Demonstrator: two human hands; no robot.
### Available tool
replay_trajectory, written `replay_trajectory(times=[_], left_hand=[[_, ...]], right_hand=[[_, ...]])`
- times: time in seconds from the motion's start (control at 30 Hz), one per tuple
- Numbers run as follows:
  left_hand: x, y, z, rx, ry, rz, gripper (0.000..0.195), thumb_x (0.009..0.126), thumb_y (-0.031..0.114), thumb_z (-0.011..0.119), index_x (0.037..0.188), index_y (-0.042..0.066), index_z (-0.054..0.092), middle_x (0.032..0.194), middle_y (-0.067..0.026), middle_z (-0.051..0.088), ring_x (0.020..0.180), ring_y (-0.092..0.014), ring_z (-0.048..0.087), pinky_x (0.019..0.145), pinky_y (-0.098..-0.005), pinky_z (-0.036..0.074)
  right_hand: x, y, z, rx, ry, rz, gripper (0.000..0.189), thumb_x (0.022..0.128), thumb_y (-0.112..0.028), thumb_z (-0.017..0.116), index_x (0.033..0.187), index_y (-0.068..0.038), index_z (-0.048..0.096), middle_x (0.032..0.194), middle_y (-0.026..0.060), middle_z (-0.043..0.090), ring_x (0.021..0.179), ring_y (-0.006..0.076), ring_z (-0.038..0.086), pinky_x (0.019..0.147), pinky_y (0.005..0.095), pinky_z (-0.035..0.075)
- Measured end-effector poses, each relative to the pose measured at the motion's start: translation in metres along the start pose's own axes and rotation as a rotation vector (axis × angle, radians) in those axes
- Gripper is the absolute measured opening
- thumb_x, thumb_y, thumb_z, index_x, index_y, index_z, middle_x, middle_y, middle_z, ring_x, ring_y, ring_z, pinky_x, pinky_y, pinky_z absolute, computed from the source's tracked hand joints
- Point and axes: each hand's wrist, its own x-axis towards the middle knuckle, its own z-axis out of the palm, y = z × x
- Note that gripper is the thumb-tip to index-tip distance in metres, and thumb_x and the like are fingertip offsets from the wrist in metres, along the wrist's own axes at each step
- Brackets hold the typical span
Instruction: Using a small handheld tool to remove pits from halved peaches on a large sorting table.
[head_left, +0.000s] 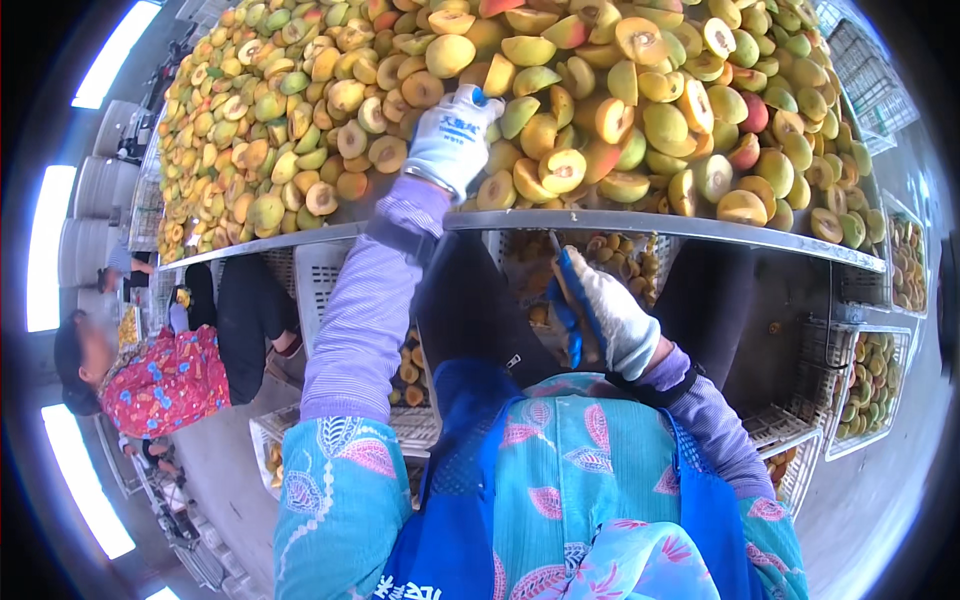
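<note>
Halved fruit, apricot- or peach-like (562, 171), lies heaped on a metal-edged table (675, 227), green, yellow and reddish, many halves with the pit side showing. My left hand (454, 135), in a white and blue coated glove, reaches over the table's near edge into the heap, fingers bent down at a yellow piece; whether it grips that piece is hidden. Below the edge, above my lap, my right hand (600, 315), in a similar glove, is closed around a small tool, probably a knife (554, 241), whose thin metal tip points towards the table.
Crates of fruit stand at the right (870, 382) and under the table (615, 262). A white plastic crate (319, 274) is beside my left leg. A co-worker in a red patterned top (169, 382) sits at the left. Stacked crates (862, 75) stand at the far right.
</note>
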Motion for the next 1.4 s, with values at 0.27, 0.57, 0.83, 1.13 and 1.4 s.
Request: replay_trajectory(times=[0.27, 0.57, 0.83, 1.13, 1.4], left_hand=[[-0.057, 0.020, -0.040, -1.546, -0.119, -0.414, 0.040, 0.090, 0.024, 0.058, 0.119, -0.003, 0.051, 0.098, -0.0122, 0.064, 0.073, -0.017, 0.063, 0.057, -0.0262, 0.052], [-0.077, 0.066, -0.015, -1.791, 0.151, -0.413, 0.048, 0.099, 0.040, 0.039, 0.118, 0.000, 0.058, 0.102, -0.0062, 0.063, 0.094, -0.013, 0.057, 0.084, -0.0234, 0.045], [-0.078, 0.069, -0.034, -1.537, 0.193, -0.415, 0.045, 0.098, 0.033, 0.043, 0.122, -0.004, 0.054, 0.118, -0.0106, 0.060, 0.103, -0.017, 0.058, 0.093, -0.0289, 0.043], [-0.078, 0.086, -0.018, -1.199, 0.286, -0.311, 0.035, 0.098, 0.028, 0.045, 0.111, -0.001, 0.060, 0.101, -0.0096, 0.063, 0.086, -0.014, 0.061, 0.074, -0.0268, 0.050], [-0.072, 0.104, -0.010, -1.835, 0.296, -0.643, 0.029, 0.095, 0.026, 0.053, 0.105, 0.001, 0.061, 0.093, -0.0053, 0.064, 0.082, -0.011, 0.060, 0.073, -0.0241, 0.049]], right_hand=[[0.028, -0.035, 0.021, -0.853, 0.309, -0.801, 0.038, 0.097, -0.037, 0.044, 0.099, -0.001, 0.053, 0.068, 0.0207, 0.058, 0.062, 0.0354, 0.057, 0.058, 0.0424, 0.045], [0.032, -0.027, 0.027, -0.855, 0.296, -0.742, 0.040, 0.097, -0.037, 0.042, 0.099, 0.002, 0.054, 0.067, 0.0231, 0.060, 0.068, 0.0420, 0.060, 0.059, 0.0463, 0.046], [0.036, -0.023, 0.028, -0.831, 0.337, -0.729, 0.043, 0.096, -0.039, 0.044, 0.094, 0.003, 0.055, 0.075, 0.0264, 0.060, 0.074, 0.0431, 0.060, 0.064, 0.0463, 0.046], [0.032, -0.034, 0.026, -0.935, 0.479, -0.901, 0.033, 0.084, -0.027, 0.064, 0.099, -0.002, 0.049, 0.069, 0.0226, 0.060, 0.066, 0.0416, 0.060, 0.057, 0.0462, 0.046], [0.033, -0.041, 0.021, -0.865, 0.253, -0.781, 0.031, 0.081, -0.013, 0.066, 0.107, -0.002, 0.054, 0.082, 0.0166, 0.065, 0.073, 0.0246, 0.067, 0.063, 0.0368, 0.050]])
